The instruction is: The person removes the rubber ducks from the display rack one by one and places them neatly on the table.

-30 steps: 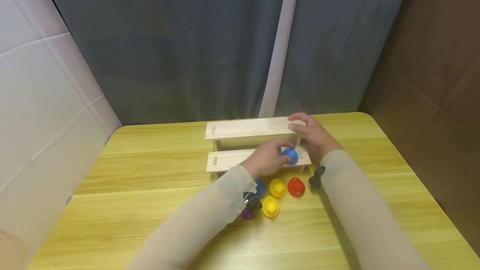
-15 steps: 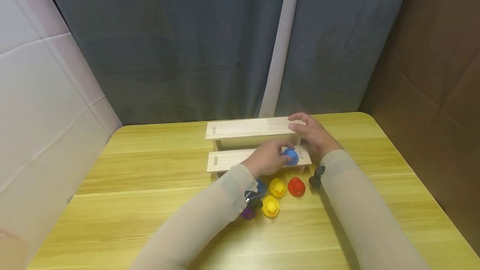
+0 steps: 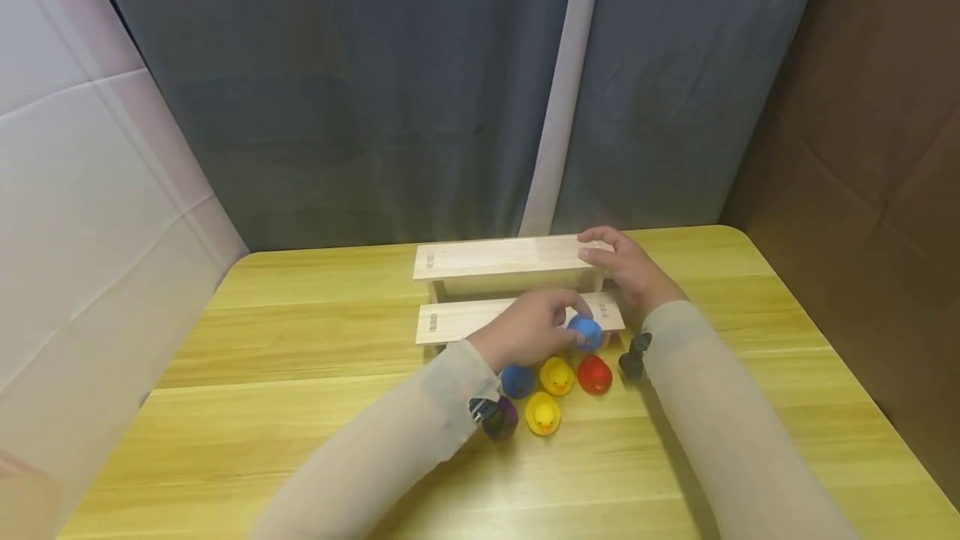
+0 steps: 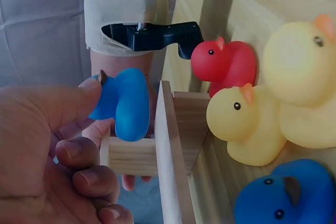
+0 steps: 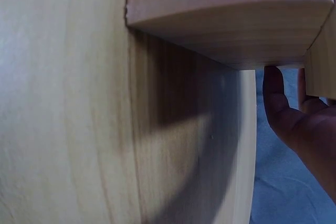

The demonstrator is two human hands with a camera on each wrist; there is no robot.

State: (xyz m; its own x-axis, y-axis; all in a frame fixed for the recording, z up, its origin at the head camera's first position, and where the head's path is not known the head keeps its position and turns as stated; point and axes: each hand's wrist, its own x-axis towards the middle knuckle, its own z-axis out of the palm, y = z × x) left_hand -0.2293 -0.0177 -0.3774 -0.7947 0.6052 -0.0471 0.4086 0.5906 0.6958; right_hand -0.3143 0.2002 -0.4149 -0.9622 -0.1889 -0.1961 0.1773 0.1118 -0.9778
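A blue rubber duck (image 3: 586, 332) is pinched between the thumb and fingertips of my left hand (image 3: 531, 330), at the front edge of the lower wooden shelf (image 3: 467, 321). In the left wrist view the thumb presses on the head of this duck (image 4: 131, 103), while the other fingers curl below. My right hand (image 3: 632, 272) grips the right end of the upper wooden shelf (image 3: 502, 257), thumb on the near side and a finger across the far edge. In the right wrist view, the fingers of the right hand (image 5: 310, 124) reach around the wood, partly hidden by it.
Just in front of the lower shelf sit two yellow ducks (image 3: 557, 376), a red duck (image 3: 595, 375), another blue duck (image 3: 517, 381) and a purple duck (image 3: 501, 421), partly covered by the left wrist camera. A grey curtain (image 3: 337, 107) hangs behind the table (image 3: 300, 340).
My left hand has drawn the pinched blue duck slightly toward me, from the shelf top to its front edge. The other blue duck is more exposed. My right hand stays put.
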